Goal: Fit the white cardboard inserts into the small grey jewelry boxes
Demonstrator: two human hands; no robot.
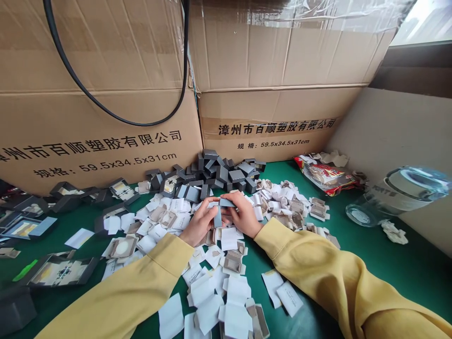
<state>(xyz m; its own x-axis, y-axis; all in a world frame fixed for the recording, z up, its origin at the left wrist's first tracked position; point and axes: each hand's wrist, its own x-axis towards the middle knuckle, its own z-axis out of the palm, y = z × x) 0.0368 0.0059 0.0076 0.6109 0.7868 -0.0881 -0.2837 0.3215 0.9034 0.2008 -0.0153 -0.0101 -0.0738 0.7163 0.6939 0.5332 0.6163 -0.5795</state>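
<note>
Green surface carries white cards; above them left hand and right hand pinch, fingers closed, a small grey folded box, flap hanging toward six o'clock.

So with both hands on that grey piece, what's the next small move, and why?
Probably finish folding the small grey box shut and add it to the pile of grey boxes behind: left hand and right hand pinch it half-formed above the loose white cards.

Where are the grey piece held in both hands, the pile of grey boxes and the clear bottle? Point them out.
grey piece [218, 215], head view, on its upright flap between the hands.
pile of grey boxes [219, 174], head view, middle of the heap.
clear bottle [391, 195], head view, its side wall.
</note>
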